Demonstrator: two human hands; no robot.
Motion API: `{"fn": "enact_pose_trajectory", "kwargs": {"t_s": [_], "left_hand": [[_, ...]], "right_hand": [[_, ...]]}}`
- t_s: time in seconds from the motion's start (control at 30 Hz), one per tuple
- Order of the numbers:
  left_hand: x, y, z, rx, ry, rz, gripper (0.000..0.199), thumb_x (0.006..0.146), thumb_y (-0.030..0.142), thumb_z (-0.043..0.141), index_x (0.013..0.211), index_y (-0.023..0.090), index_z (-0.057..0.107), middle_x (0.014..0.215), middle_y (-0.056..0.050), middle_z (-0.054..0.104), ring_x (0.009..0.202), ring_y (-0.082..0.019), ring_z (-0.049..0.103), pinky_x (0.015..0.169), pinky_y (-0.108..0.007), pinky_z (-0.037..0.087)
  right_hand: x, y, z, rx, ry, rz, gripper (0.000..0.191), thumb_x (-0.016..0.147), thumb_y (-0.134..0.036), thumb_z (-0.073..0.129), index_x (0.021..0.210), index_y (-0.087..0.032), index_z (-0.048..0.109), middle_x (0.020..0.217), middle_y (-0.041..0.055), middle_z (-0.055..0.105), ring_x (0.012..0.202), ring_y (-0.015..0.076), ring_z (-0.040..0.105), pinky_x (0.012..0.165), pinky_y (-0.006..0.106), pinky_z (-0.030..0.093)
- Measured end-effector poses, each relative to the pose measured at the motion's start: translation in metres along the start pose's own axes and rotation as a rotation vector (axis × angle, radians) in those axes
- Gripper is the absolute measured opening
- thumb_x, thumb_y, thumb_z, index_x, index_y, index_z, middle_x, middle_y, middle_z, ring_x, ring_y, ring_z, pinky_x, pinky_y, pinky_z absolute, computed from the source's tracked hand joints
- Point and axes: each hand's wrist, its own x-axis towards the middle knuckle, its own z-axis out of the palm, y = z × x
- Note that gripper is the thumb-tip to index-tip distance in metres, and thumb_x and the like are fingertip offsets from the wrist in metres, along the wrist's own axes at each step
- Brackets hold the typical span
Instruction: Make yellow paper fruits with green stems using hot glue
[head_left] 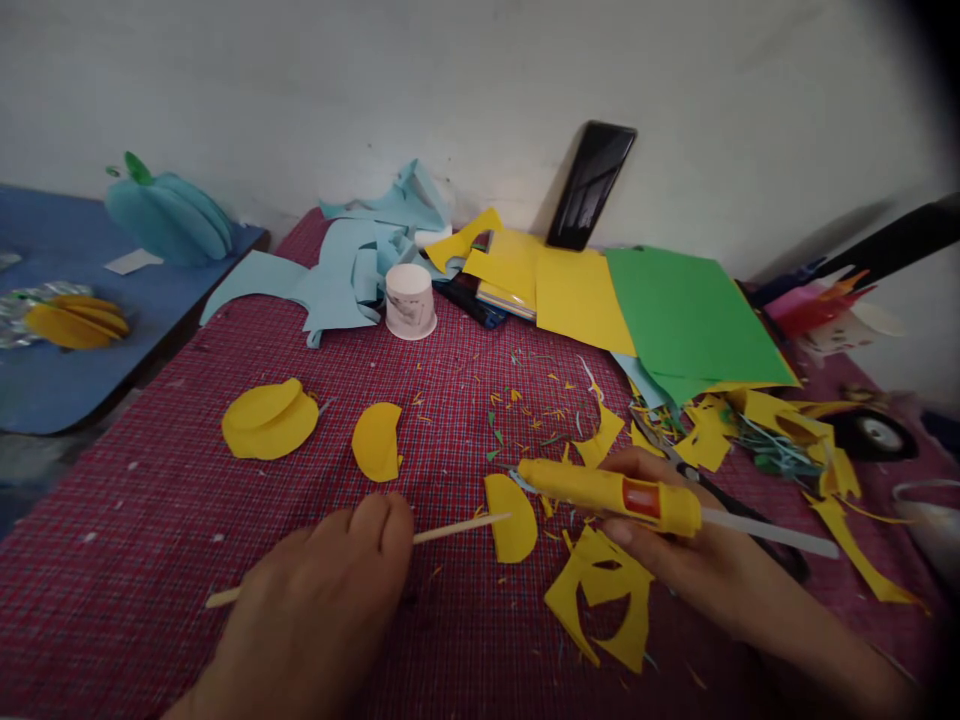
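Note:
My left hand (322, 580) is closed around a thin wooden skewer (457, 528), whose pointed end lies over a folded yellow paper half-circle (517, 520). In my right hand (660, 540) is a yellow hot glue gun (581, 485), with a clear glue stick (772, 532) sticking out of its back. The gun's tip points left, just above that half-circle. Another yellow half-circle (376, 442) rests farther left, beside a small stack of yellow paper circles (270, 420). Below the gun lies a yellow paper offcut (604, 600) with cut-out holes.
Scissors (701, 480) lie partly behind my right hand among paper scraps. Farther back are a paper cup (409, 302), light-blue offcuts (337, 270), green sheets (694, 320) and a phone (592, 185) leaning on the wall. A blue paper pumpkin (169, 215) stands on the left table.

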Motion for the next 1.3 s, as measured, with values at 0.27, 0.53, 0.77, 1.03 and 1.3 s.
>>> {"fn": "enact_pose_trajectory", "kwargs": {"t_s": [0.27, 0.53, 0.77, 1.03, 1.3], "left_hand": [[0.011, 0.009, -0.014, 0.218, 0.085, 0.116, 0.036, 0.078, -0.002, 0.043, 0.096, 0.016, 0.069, 0.066, -0.002, 0.057, 0.055, -0.019, 0.061, 0.045, -0.029, 0.048], [0.013, 0.006, -0.013, 0.237, 0.13, 0.15, 0.026, 0.076, 0.003, 0.046, 0.083, 0.019, 0.066, 0.063, 0.0, 0.053, 0.052, -0.02, 0.059, 0.042, -0.028, 0.044], [0.012, 0.007, -0.006, 0.282, 0.114, 0.164, 0.03, 0.076, 0.003, 0.046, 0.09, 0.019, 0.068, 0.064, -0.001, 0.054, 0.052, -0.02, 0.059, 0.042, -0.029, 0.043], [0.013, 0.009, -0.008, 0.315, 0.068, 0.159, 0.037, 0.077, -0.002, 0.042, 0.09, 0.02, 0.068, 0.065, -0.003, 0.056, 0.054, -0.02, 0.061, 0.044, -0.028, 0.043], [0.014, 0.007, -0.006, 0.29, 0.081, 0.18, 0.038, 0.076, -0.003, 0.041, 0.087, 0.019, 0.069, 0.065, -0.003, 0.057, 0.051, -0.022, 0.06, 0.041, -0.03, 0.045]], "right_hand": [[0.002, -0.002, 0.001, 0.011, -0.088, 0.024, 0.022, 0.089, -0.034, 0.057, 0.109, -0.025, 0.051, 0.092, 0.0027, 0.063, 0.077, 0.0161, 0.063, 0.062, 0.026, 0.053], [0.008, 0.007, 0.001, 0.213, -0.228, 0.153, 0.026, 0.09, -0.042, 0.053, 0.106, -0.022, 0.051, 0.091, 0.0048, 0.061, 0.079, 0.018, 0.062, 0.063, 0.028, 0.053], [0.012, 0.013, 0.008, 0.362, -0.262, 0.298, 0.037, 0.086, -0.05, 0.055, 0.109, -0.021, 0.051, 0.087, 0.0043, 0.059, 0.074, 0.0169, 0.059, 0.063, 0.029, 0.053], [0.016, 0.005, 0.008, 0.374, -0.254, 0.313, 0.035, 0.083, -0.052, 0.058, 0.098, -0.02, 0.058, 0.086, 0.0051, 0.062, 0.076, 0.017, 0.062, 0.065, 0.029, 0.056], [0.017, 0.004, 0.009, 0.416, -0.212, 0.341, 0.031, 0.082, -0.049, 0.061, 0.095, -0.021, 0.057, 0.087, 0.0046, 0.064, 0.074, 0.0168, 0.062, 0.066, 0.03, 0.057]]}}
